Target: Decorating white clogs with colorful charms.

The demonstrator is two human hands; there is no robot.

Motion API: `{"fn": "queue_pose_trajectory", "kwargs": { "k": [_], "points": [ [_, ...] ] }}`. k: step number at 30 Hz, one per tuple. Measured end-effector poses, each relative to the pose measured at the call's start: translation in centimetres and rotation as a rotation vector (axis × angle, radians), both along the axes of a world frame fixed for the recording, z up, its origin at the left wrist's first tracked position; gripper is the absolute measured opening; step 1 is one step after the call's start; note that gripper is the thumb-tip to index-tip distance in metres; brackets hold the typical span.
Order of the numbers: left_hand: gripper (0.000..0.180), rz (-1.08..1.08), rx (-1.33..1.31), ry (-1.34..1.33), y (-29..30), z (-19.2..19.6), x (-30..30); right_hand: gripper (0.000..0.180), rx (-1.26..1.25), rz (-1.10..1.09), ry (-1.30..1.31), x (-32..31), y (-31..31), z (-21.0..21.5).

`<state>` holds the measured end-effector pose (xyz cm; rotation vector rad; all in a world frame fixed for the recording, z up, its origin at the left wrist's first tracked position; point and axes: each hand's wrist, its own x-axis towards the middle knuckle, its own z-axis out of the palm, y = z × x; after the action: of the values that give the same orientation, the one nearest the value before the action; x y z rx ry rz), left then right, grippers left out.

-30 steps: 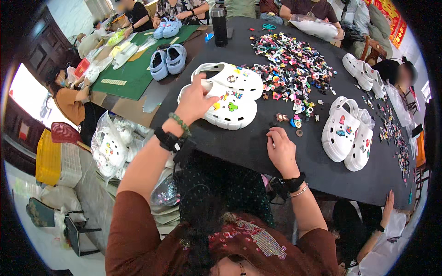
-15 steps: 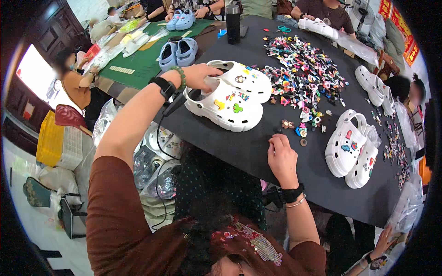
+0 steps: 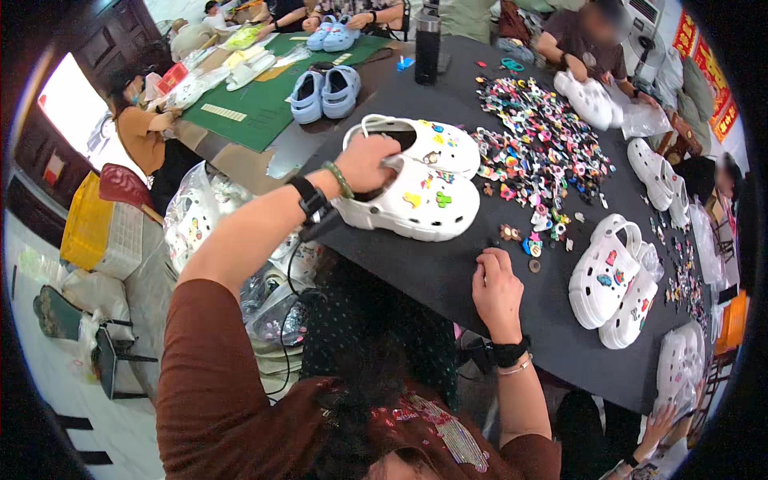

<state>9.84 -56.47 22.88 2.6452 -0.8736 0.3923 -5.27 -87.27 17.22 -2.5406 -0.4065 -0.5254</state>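
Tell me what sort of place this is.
Probably a small workshop for decorating shoes: a heap of colourful charms lies on the black table, white clogs there carry similar charms, and several people sit around the tables.

The view is taken from the person's head, with a very wide lens, and it faces forward and steeply down on the table (image 3: 432, 268). The shirt (image 3: 210, 348) is seen very near, along the near edge — the left hand (image 3: 368, 164) and the right hand (image 3: 498, 292) are a little farther. To the far left the view reaches until the door (image 3: 102, 48), to the far right until the banner (image 3: 714, 80) — toward the round border, straight edges become bent.
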Motion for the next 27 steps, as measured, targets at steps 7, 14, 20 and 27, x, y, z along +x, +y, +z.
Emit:
{"fn": "queue_pose_trajectory", "kwargs": {
  "k": [7,14,20,27],
  "points": [
    [0.019,0.254,-0.309,0.081,3.0,0.8,-5.3,0.010,-0.036,0.025,-0.023,-0.3,0.2,0.2],
    [0.022,0.624,-0.387,0.106,12.7,2.0,-1.1,0.010,-0.032,-0.004,0.008,-0.1,0.1,0.4],
    [0.036,1.170,-0.035,-0.021,25.9,6.3,13.0,0.012,-0.066,-0.023,0.058,-0.1,0.4,0.7],
    [0.058,0.954,-0.578,-0.171,29.0,6.0,19.1,0.012,-0.041,-0.030,0.059,0.6,0.6,1.0]
  ]
}}
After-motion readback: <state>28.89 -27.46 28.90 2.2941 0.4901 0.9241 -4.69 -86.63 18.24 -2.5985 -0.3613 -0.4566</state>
